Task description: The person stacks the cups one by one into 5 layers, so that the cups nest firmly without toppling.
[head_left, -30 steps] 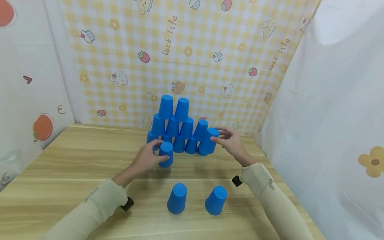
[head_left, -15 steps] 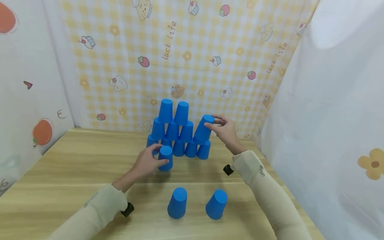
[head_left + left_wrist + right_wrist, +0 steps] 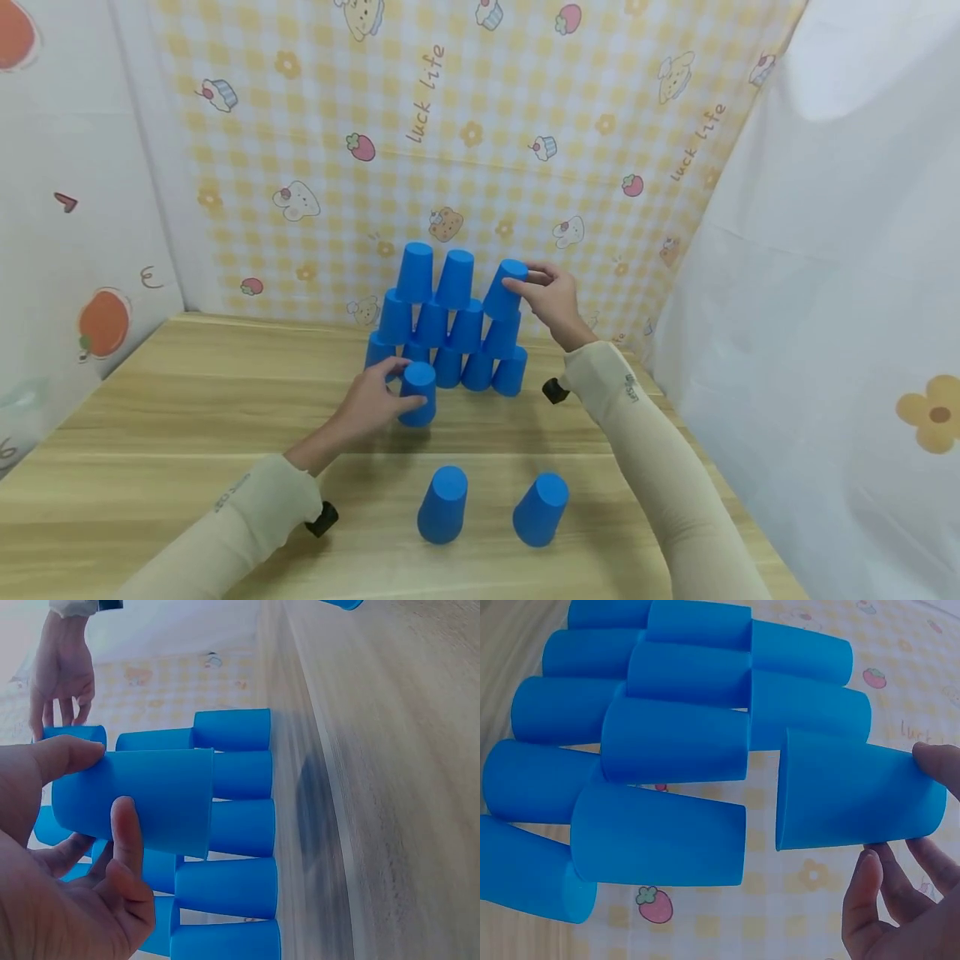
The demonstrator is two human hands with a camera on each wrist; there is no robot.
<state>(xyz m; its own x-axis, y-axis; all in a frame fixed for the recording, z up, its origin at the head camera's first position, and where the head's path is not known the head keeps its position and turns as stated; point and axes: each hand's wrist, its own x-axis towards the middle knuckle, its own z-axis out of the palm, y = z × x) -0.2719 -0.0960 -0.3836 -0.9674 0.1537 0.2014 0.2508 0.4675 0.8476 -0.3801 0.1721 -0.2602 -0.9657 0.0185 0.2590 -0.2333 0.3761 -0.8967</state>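
Upside-down blue cups form a stepped stack (image 3: 431, 325), with two rows of several cups and two cups (image 3: 454, 280) above them. My right hand (image 3: 553, 302) pinches another blue cup (image 3: 504, 292), slightly tilted, over the right end of the second row. In the right wrist view a gap shows between this held cup (image 3: 862, 791) and the cup (image 3: 660, 836) under it. In front of the stack's lower left, my left hand (image 3: 375, 398) grips a blue cup (image 3: 417, 396) between thumb and fingers, its wide end down. The left wrist view shows this cup (image 3: 135, 799) from close by.
Two more upside-down blue cups, one at left (image 3: 442, 505) and one at right (image 3: 540, 510), stand near the front of the wooden table (image 3: 225, 400). A yellow checked cloth (image 3: 495, 108) hangs behind the stack, and white cloth (image 3: 810, 275) lines the right side.
My right hand has raised its cup from in front of the stack's lower right, up and leftward to third-row height. My left hand stays nearly still with its cup.
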